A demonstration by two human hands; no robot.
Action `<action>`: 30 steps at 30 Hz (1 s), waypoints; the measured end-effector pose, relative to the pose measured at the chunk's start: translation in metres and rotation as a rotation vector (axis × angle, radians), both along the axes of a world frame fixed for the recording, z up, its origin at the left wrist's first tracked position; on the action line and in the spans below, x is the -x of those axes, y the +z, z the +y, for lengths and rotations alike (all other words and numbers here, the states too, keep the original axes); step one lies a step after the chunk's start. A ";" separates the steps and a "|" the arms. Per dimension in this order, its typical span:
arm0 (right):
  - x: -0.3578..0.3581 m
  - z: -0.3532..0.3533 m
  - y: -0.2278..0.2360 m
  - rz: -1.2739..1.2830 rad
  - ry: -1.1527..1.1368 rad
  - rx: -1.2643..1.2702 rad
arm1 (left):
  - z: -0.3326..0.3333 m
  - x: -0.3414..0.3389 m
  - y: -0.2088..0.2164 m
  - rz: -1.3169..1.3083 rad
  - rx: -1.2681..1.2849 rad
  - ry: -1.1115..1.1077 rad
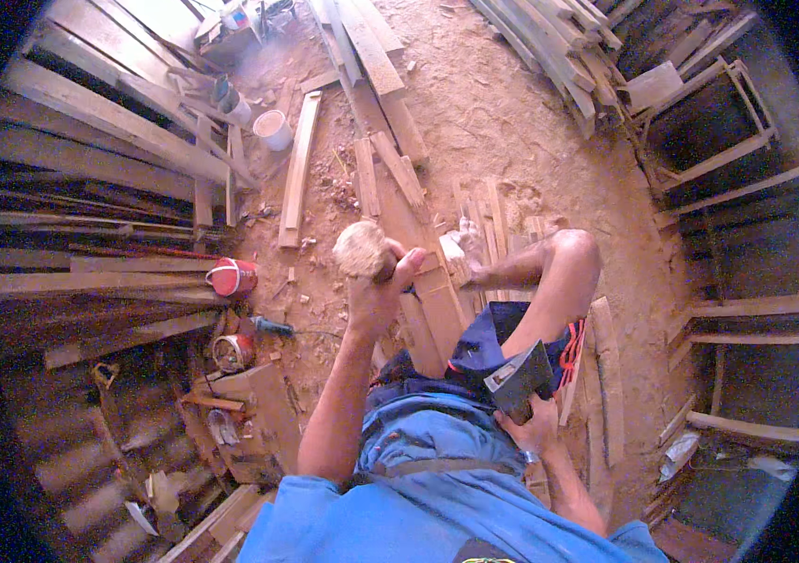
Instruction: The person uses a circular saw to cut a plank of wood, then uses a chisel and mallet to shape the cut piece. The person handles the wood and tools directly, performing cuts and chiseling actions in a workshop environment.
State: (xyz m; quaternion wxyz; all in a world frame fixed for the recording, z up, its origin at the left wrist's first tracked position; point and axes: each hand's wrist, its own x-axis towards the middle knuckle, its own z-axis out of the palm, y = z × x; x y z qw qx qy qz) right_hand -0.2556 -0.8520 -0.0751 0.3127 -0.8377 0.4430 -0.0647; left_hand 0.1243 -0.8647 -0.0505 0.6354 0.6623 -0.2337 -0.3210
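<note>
Floor: white bkt, contents unclear; L grip closed on tan-topped piece, R grip closed on dark tool

Bare left hand is out front in a curled grip, bare right hand gripping too, tucked closer in.

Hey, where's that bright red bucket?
In the head view, the bright red bucket is left of the person's left hand, beside the ends of long planks, near a blue tool.
</note>
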 end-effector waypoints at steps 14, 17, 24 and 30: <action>0.030 -0.002 -0.007 -0.046 -0.130 -0.200 | -0.060 0.026 -0.036 -0.003 0.168 0.026; 0.033 -0.002 -0.009 -0.013 -0.123 -0.151 | -0.065 0.033 -0.031 -0.085 0.168 0.087; 0.050 -0.002 -0.033 -0.080 -0.001 0.052 | -0.064 0.034 -0.024 -0.233 0.035 -0.127; 0.053 0.004 -0.030 -0.071 -0.088 -0.082 | -0.069 0.032 -0.029 -0.255 0.041 -0.095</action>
